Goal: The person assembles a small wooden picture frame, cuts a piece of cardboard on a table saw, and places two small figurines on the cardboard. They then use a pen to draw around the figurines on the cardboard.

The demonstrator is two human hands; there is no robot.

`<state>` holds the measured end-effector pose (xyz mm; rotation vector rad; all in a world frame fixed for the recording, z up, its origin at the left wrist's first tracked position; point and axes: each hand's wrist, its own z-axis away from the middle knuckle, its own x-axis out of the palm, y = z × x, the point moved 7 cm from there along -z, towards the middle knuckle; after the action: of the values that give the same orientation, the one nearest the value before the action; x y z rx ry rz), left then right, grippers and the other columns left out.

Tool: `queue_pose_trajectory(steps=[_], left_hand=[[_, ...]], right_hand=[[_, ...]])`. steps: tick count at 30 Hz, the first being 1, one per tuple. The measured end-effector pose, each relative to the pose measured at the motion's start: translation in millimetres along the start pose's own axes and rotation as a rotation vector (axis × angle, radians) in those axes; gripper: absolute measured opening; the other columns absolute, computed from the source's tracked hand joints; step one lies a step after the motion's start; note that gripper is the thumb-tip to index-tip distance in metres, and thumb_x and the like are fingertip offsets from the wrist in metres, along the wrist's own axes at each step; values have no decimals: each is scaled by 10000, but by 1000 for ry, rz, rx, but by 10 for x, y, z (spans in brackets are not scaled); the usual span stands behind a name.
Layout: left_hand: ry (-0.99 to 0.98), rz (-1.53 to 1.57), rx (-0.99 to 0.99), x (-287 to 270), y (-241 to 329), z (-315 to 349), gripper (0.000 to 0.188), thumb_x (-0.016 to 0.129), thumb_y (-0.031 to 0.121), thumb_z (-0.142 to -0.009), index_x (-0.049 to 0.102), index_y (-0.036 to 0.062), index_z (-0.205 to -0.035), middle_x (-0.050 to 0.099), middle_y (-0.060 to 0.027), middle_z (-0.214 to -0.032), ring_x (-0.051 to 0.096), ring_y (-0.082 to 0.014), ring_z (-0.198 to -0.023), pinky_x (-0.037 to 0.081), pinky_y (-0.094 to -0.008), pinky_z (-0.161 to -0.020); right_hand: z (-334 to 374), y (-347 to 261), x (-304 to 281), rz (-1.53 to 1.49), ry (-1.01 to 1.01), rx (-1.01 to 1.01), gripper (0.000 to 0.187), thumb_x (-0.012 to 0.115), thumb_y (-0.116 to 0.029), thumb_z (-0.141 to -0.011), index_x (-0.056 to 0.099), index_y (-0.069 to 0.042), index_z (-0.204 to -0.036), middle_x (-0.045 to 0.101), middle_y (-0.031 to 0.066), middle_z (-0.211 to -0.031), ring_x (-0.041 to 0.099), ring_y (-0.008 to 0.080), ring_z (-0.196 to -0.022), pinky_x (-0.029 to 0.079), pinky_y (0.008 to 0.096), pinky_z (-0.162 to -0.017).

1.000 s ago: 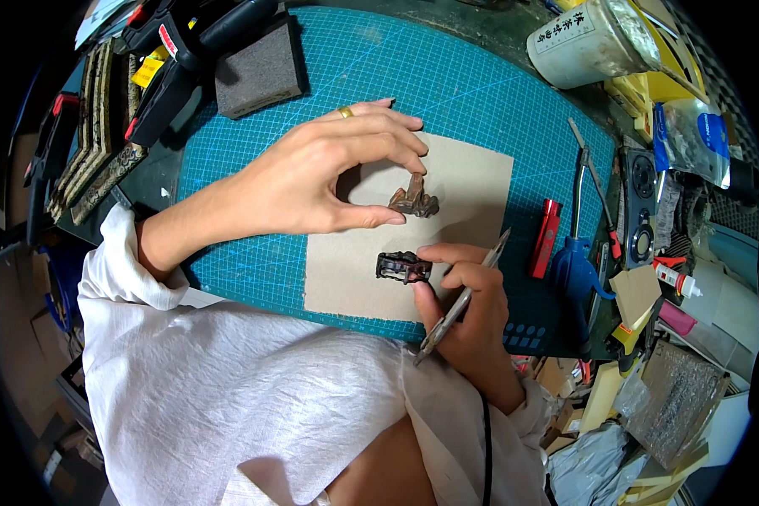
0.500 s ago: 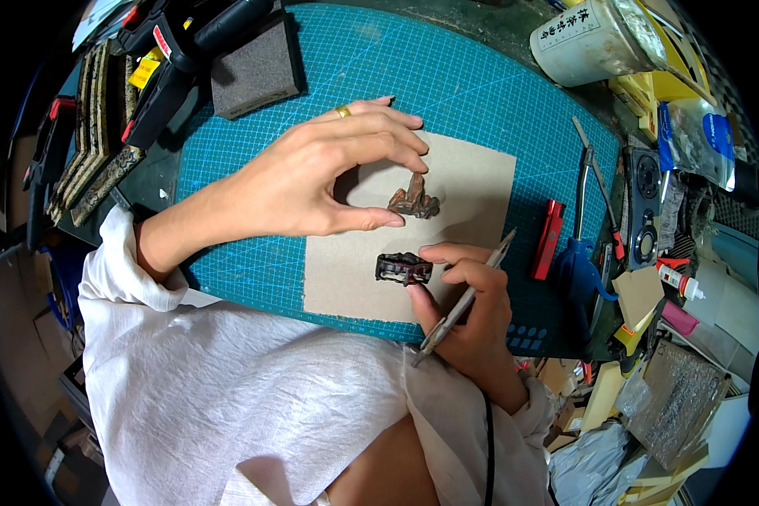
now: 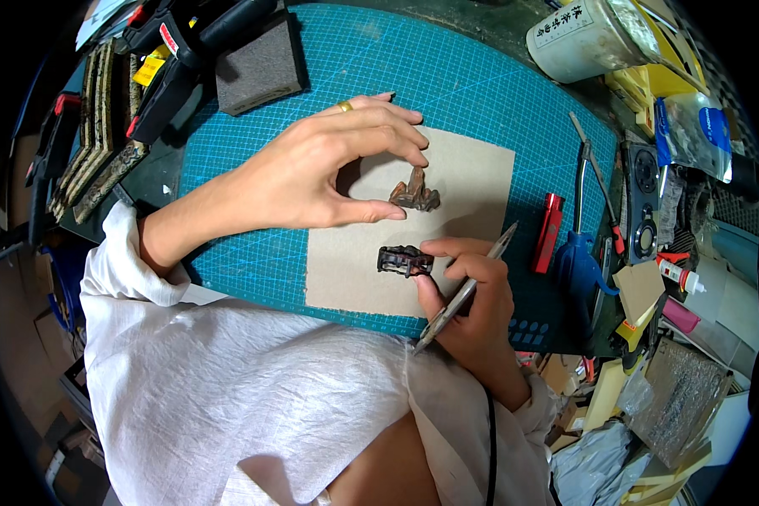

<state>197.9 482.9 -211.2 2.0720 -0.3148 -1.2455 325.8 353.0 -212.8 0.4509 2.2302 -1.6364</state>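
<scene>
My left hand [image 3: 325, 164] pinches a small brown carving [image 3: 415, 192], shaped like a rock with one tall peak, between its thumb and fingertips. A little nearer to me, my right hand [image 3: 476, 299] grips a small dark openwork piece [image 3: 403, 261], like a miniature frame or stand, at its right end with thumb and index finger. A slim metal pen-shaped tool [image 3: 462, 297] also lies slanted across the fingers of my right hand. Both small pieces are held apart, above a beige sheet of board [image 3: 346, 282]. The fingers partly cover the edges of each piece.
Under the board lies a teal cutting mat [image 3: 447, 76]. A grey block [image 3: 260, 69] and black clamps [image 3: 156, 97] stand at the far left. To the right are a red lighter-like object [image 3: 548, 234], a blue-handled tool [image 3: 578, 261] and a white tub [image 3: 586, 42].
The dark openwork piece has turned slightly in my right hand's fingers. The left hand keeps its pinch on the brown carving. The whole view has shifted a little.
</scene>
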Motion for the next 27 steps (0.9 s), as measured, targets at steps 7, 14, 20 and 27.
queue_pose_trajectory(steps=[7,14,20,27], left_hand=[[6,4,6,3,-1,8,495,857,278,-667,675,77,-1081,640,-92,-1182,531,-300,-1232,342,-529,-1095],[-14,13,-13,7,13,-17,496,857,258,-663,673,71,-1083,637,-94,-1186,525,-304,-1238,339,-524,-1097],[-64,23,-36,-23,35,-40,525,858,227,-655,669,48,-1110,637,-99,-1192,518,-308,-1247,342,-508,-1088],[-54,30,-14,-28,34,-38,517,850,220,-664,668,47,-1116,634,-111,-1194,515,-318,-1246,334,-513,-1093]], right_hand=[[2,-16,1,29,-3,-26,395,732,48,-740,445,-33,-999,625,199,-1028,603,339,-918,486,401,-750],[14,-17,-47,14,41,-13,433,757,6,-735,436,-46,-1020,628,189,-1041,608,326,-935,494,402,-771],[223,-111,-418,26,268,-114,464,725,-113,-771,330,-101,-1015,629,210,-985,603,244,-815,484,343,-721],[192,-93,-400,60,132,-54,498,742,-53,-765,322,-87,-1030,604,234,-1080,597,283,-960,469,357,-813]])
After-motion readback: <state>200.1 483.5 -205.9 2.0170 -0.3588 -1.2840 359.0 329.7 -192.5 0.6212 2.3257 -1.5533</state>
